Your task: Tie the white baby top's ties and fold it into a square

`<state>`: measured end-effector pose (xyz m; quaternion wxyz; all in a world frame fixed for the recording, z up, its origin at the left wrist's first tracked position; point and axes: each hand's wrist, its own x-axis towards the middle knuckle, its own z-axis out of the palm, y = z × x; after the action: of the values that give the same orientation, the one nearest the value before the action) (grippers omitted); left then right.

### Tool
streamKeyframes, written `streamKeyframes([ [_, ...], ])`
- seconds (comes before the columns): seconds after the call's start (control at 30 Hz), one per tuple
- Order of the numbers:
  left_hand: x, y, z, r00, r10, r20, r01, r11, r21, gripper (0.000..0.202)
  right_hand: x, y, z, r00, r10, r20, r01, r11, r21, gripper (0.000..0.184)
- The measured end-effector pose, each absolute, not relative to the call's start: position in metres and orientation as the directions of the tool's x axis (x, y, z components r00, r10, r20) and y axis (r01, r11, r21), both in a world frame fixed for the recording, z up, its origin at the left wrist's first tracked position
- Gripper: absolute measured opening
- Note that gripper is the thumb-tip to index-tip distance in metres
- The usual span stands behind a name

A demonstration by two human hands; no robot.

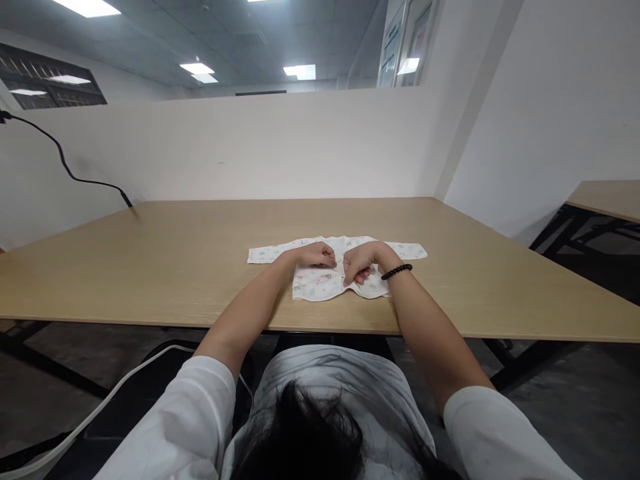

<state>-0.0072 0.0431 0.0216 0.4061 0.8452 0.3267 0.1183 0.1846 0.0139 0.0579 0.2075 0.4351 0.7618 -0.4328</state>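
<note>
While a small white printed garment (pixel 320 285) lies spread on a pale wood-look table (pixel 150 267) – centered, near the front edge – the person's right hand (pixel 361 262) pinches its cloth around the middle. The left hand (pixel 317 254) curls over the fabric; whether it grips any, I cannot tell. Behind rises a white partition (pixel 290 147), with ceiling lights (pixel 300 71) beyond – and a black flexible stalk (pixel 65 163) at left.

white low wall (pixel 285 147) behind pale wood table (pixel 175 267) | second table (pixel 610 199) right | grey floor (pixel 585 407) | lit ceiling panels (pixel 300 71) | dark-framed window (pixel 50 79) upper left
</note>
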Motion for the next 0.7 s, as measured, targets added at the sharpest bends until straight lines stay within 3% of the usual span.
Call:
streamKeyframes([
  [0.17,-0.009,0.042,0.026,0.765,0.638,-0.091,0.468,-0.452,0.760,0.026,0.196,0.015,0.065,-0.650,0.436,-0.623,0.748,0.220,-0.626,0.055],
  [0.33,-0.012,0.041,0.026,0.727,0.686,-0.031,0.505,-0.503,0.702,0.030,0.197,0.009,0.066,-0.733,0.503,-0.459,0.605,0.173,-0.777,0.059],
  [0.4,-0.012,0.042,0.024,0.692,0.722,-0.005,0.546,-0.518,0.659,0.030,0.191,0.006,0.065,-0.710,0.506,-0.490,0.628,0.141,-0.765,0.058],
  [0.53,-0.012,0.049,0.019,0.571,0.815,0.097,0.647,-0.520,0.557,0.024,0.180,0.002,0.063,-0.629,0.398,-0.668,0.760,0.131,-0.637,0.061],
  [0.63,-0.014,0.057,0.015,0.437,0.875,0.211,0.764,-0.484,0.426,0.019,0.181,0.003,0.063,-0.626,0.386,-0.678,0.765,0.132,-0.631,0.058],
  [0.7,-0.018,0.061,0.013,0.373,0.893,0.252,0.833,-0.442,0.333,0.032,0.183,0.005,0.061,-0.645,0.399,-0.652,0.743,0.128,-0.657,0.056],
])
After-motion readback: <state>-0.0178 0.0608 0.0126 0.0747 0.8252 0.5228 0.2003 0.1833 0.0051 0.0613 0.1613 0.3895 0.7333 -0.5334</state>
